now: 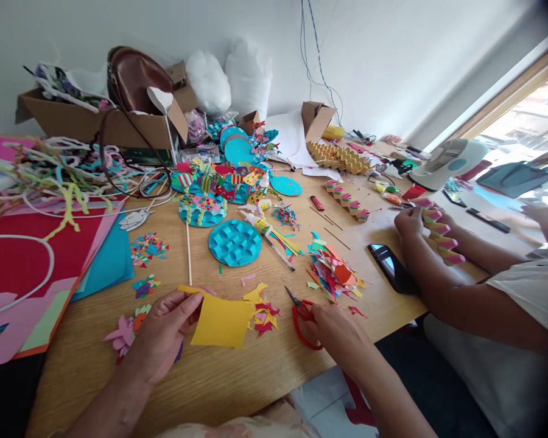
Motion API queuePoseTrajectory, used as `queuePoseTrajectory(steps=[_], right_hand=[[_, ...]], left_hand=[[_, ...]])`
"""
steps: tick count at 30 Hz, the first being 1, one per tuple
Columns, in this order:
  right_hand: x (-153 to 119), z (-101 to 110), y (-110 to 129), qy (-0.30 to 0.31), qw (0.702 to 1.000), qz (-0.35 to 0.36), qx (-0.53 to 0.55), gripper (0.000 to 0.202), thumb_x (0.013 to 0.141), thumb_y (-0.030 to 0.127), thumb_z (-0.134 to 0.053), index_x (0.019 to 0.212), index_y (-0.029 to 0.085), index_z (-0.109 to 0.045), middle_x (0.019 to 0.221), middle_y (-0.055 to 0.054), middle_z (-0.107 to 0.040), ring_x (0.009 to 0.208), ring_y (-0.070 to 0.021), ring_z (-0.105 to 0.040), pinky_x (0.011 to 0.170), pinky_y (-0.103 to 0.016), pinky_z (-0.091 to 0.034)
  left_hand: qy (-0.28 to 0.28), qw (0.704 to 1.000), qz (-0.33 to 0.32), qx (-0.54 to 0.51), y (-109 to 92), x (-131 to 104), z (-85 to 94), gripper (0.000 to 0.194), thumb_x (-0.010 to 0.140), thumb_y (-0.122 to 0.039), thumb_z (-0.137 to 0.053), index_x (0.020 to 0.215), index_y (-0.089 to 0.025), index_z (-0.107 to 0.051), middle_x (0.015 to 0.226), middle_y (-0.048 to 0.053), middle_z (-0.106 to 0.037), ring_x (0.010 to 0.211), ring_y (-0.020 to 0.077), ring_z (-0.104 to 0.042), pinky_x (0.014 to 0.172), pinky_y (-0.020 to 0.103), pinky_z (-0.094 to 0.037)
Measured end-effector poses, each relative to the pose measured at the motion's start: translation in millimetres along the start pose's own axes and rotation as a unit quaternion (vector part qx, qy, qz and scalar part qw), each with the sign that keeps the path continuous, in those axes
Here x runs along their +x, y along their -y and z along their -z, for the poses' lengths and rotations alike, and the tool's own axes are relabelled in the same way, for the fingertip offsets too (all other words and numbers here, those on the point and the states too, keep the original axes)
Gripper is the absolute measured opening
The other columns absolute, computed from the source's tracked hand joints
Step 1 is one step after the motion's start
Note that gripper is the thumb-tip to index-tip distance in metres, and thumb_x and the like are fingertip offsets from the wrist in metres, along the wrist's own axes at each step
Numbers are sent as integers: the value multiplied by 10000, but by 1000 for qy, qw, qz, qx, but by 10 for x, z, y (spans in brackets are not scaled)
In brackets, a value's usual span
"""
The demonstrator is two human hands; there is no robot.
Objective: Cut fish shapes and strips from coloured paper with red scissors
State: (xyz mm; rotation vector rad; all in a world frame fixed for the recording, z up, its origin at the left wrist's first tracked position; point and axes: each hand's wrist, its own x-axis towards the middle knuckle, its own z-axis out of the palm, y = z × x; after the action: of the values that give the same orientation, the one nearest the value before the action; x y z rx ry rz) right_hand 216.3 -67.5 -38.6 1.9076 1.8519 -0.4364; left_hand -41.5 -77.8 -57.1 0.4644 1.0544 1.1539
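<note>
My left hand (171, 322) pinches the upper left corner of a yellow sheet of paper (221, 322) between thumb and fingers. The sheet has an uneven top edge. To its right, my right hand (340, 328) is closed on the red handle of a pair of scissors (304, 316), their blades pointing away and to the left. Yellow and red paper scraps (265, 317) lie between the two hands. Pink cut-out shapes (122, 336) rest beside my left wrist. A larger pile of coloured scraps (333, 271) lies beyond my right hand.
Past the sheet stands a blue honeycomb disc (235, 242), with glue bottles (258, 222) nearby. Coloured paper sheets (31, 243) and pipe cleaners (68, 164) cover the left side. At right, a phone (393, 267) lies near a co-worker's hands (411, 222), which hold a pink-green folded strip (439, 231).
</note>
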Motion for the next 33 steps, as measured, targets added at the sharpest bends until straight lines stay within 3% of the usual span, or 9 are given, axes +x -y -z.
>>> queuePoseTrajectory(steps=[4, 7, 9, 12, 15, 23, 26, 29, 33], right_hand=[[-117, 116, 45, -87, 993, 59, 62, 246, 858, 259, -415, 816, 168, -640, 832, -99, -662, 766, -222, -616, 595, -274, -397], [-194, 160, 194, -161, 941, 192, 227, 244, 859, 316, -437, 1007, 198, -591, 961, -77, -640, 843, -188, -592, 685, -262, -416], [-197, 153, 320, -129, 901, 269, 316, 246, 843, 319, -475, 1045, 216, -572, 955, -47, -641, 820, -157, -588, 664, -224, -419], [-131, 113, 459, -54, 874, 308, 372, 171, 847, 250, -461, 862, 192, -621, 722, 5, -631, 629, -99, -562, 548, -173, -387], [-59, 97, 497, -33, 871, 297, 389, 187, 833, 206, -457, 744, 165, -616, 586, 31, -559, 521, -71, -498, 484, -159, -341], [-10, 145, 344, -56, 864, 264, 425, 185, 810, 221, -452, 671, 169, -562, 544, 39, -520, 494, -74, -469, 462, -161, -333], [137, 191, 171, -122, 863, 188, 453, 234, 810, 301, -433, 644, 169, -531, 518, 30, -516, 477, -88, -482, 459, -175, -367], [387, 269, -8, -230, 900, 75, 364, 256, 816, 319, -392, 679, 169, -547, 562, 7, -578, 492, -101, -537, 488, -191, -407], [753, 369, -111, -266, 921, 29, 283, 310, 837, 288, -337, 703, 155, -582, 624, -55, -625, 558, -153, -585, 524, -254, -406]], left_hand=[[16, 1000, 21, -3, 7, -8, 6, 162, 589, -254, -732, 729, -173, -720, 658, 17, -701, 639, 175, -637, 557, 239, -483], [27, 999, 27, 10, 18, -17, -11, 157, 600, -261, -728, 728, -169, -719, 654, 18, -698, 607, 171, -632, 544, 241, -484], [36, 999, 33, 14, 27, -25, -24, 149, 614, -262, -720, 734, -174, -719, 658, 18, -698, 597, 167, -629, 542, 242, -486], [44, 998, 48, 7, 42, -37, -26, 133, 631, -259, -709, 745, -192, -720, 678, 15, -704, 597, 164, -630, 545, 245, -486], [42, 998, 55, 7, 54, -42, -13, 141, 635, -263, -706, 757, -194, -723, 670, 23, -705, 635, 179, -640, 550, 242, -481], [0, 999, 39, -15, 14, -30, -19, 125, 588, -256, -738, 688, -186, -717, 752, 19, -711, 647, 164, -633, 582, 236, -494], [8, 999, 50, -18, -7, -43, -22, 138, 580, -263, -741, 691, -184, -717, 704, 16, -704, 603, 156, -624, 533, 223, -484], [13, 998, 66, -16, -22, -57, -42, 147, 561, -261, -750, 680, -180, -718, 613, 8, -681, 560, 155, -613, 504, 221, -472], [7, 997, 74, -20, -29, -60, -72, 142, 540, -257, -762, 650, -186, -710, 565, -3, -660, 575, 164, -616, 502, 219, -462]])
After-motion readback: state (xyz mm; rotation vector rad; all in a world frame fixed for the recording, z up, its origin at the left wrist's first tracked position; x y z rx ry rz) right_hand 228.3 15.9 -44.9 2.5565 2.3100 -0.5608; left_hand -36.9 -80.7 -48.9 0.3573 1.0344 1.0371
